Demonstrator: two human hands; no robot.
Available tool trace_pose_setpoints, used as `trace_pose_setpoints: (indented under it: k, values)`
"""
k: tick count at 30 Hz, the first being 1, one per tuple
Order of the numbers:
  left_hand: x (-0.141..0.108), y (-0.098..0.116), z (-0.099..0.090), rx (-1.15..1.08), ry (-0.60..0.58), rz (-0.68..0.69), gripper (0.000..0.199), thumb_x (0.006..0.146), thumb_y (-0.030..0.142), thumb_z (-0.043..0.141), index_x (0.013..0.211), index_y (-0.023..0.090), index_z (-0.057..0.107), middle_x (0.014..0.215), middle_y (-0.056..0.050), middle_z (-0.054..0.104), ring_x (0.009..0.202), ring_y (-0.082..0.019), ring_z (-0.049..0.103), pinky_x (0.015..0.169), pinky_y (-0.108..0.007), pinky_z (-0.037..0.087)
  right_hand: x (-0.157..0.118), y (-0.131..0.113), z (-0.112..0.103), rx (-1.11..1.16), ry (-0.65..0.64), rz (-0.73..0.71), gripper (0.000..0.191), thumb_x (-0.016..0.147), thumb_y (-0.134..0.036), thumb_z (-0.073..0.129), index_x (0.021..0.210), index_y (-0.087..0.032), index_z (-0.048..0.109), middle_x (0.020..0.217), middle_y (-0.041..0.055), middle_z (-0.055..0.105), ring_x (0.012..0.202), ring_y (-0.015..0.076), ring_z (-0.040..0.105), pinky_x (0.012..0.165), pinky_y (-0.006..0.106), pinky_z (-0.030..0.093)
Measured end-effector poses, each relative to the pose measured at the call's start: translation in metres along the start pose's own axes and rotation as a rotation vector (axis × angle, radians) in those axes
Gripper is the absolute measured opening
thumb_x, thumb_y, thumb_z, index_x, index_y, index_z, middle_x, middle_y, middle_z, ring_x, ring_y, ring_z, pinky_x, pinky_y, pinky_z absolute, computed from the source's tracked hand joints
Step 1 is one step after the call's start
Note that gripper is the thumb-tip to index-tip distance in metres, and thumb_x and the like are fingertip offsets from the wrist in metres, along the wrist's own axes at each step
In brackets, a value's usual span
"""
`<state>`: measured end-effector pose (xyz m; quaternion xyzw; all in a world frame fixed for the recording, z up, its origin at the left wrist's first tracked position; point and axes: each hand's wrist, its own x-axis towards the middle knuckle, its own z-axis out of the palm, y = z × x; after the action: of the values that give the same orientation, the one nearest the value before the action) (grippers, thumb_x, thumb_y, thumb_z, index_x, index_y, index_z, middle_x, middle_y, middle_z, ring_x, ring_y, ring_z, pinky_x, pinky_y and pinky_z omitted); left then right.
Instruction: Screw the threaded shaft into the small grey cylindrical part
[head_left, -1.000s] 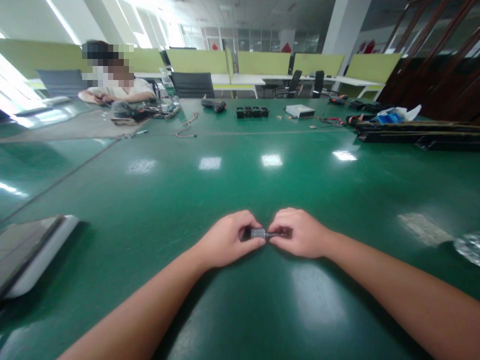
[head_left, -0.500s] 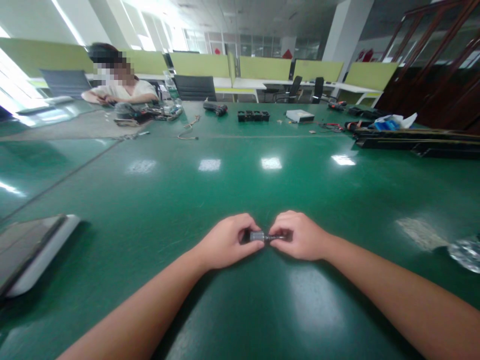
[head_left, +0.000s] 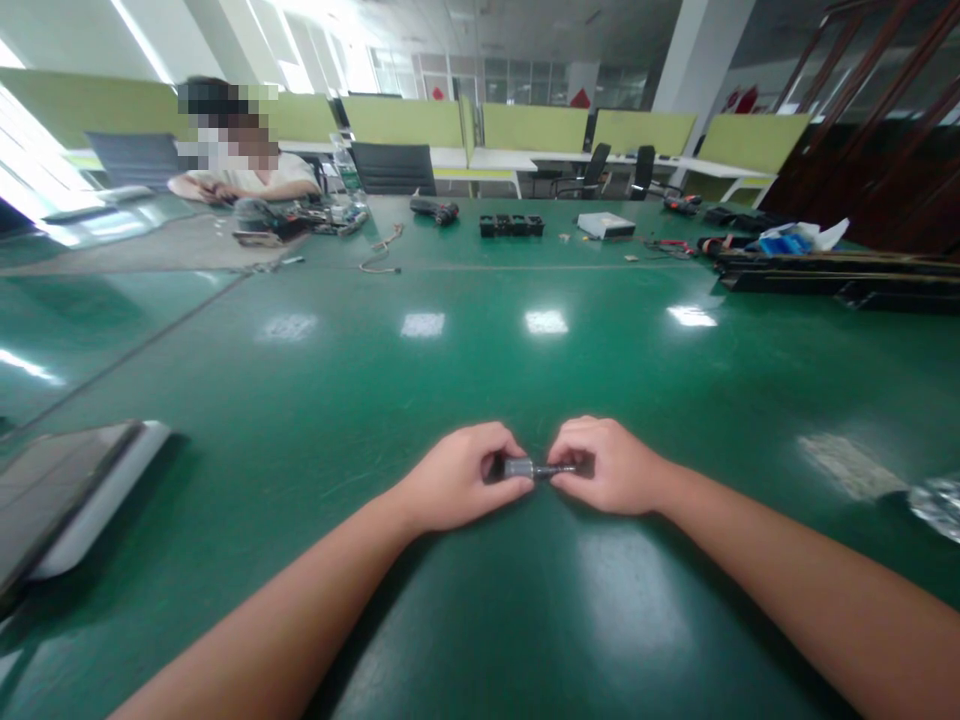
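A small dark grey metallic cylinder (head_left: 519, 468) with a thin rod on its right lies between my hands, low over the green table (head_left: 465, 380). My left hand (head_left: 463, 478) pinches the thick cylinder end between thumb and fingers. The thin rod (head_left: 559, 469) is held in the fingertips of my right hand (head_left: 609, 466). A narrow gap separates the two hands. Shadow hides what lies inside my right palm.
At the left edge is a flat grey and white device (head_left: 97, 490). Clear crinkled plastic (head_left: 937, 505) sits at the right edge. Across the table are a black block (head_left: 511, 226), a white box (head_left: 605, 225), cables (head_left: 382, 252), dark panels (head_left: 832, 275) and a seated person (head_left: 255, 180).
The fingertips of my right hand have shifted slightly right along the rod, a little farther from my left hand. The whole view has also shifted slightly.
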<state>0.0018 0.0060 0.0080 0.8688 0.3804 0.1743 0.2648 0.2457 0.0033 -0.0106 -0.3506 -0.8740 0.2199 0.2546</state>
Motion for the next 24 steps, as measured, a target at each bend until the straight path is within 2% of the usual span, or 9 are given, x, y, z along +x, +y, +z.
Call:
trace_pose_setpoints:
  k: [10, 16, 24]
  values:
    - [0.0, 0.0, 0.001, 0.006, -0.003, -0.013, 0.022, 0.087, 0.039, 0.067, 0.096, 0.018, 0.068, 0.081, 0.0, 0.064, 0.068, -0.013, 0.055, 0.062, -0.024, 0.04, -0.001, 0.005, -0.004, -0.025, -0.006, -0.004, 0.009, 0.072, -0.013, 0.073, 0.076, -0.017, 0.065, 0.069, -0.0015, 0.061, 0.067, 0.0136, 0.054, 0.073, 0.029, 0.039]
    - [0.0, -0.001, 0.001, 0.002, -0.005, -0.028, 0.023, 0.086, 0.039, 0.067, 0.096, 0.019, 0.068, 0.08, 0.0, 0.064, 0.068, -0.013, 0.055, 0.062, -0.024, 0.039, -0.004, 0.008, -0.006, -0.03, -0.017, 0.002, 0.01, 0.072, -0.014, 0.072, 0.076, -0.018, 0.064, 0.074, 0.0005, 0.065, 0.074, 0.0163, 0.058, 0.077, 0.031, 0.039]
    - [0.0, 0.0, 0.0, 0.003, -0.016, -0.049, 0.023, 0.087, 0.041, 0.067, 0.096, 0.02, 0.069, 0.077, 0.0, 0.063, 0.066, -0.014, 0.054, 0.06, -0.025, 0.038, -0.007, 0.02, -0.018, -0.062, -0.015, 0.015, 0.012, 0.069, -0.009, 0.067, 0.072, -0.018, 0.06, 0.069, -0.0017, 0.059, 0.068, 0.0142, 0.054, 0.073, 0.029, 0.038]
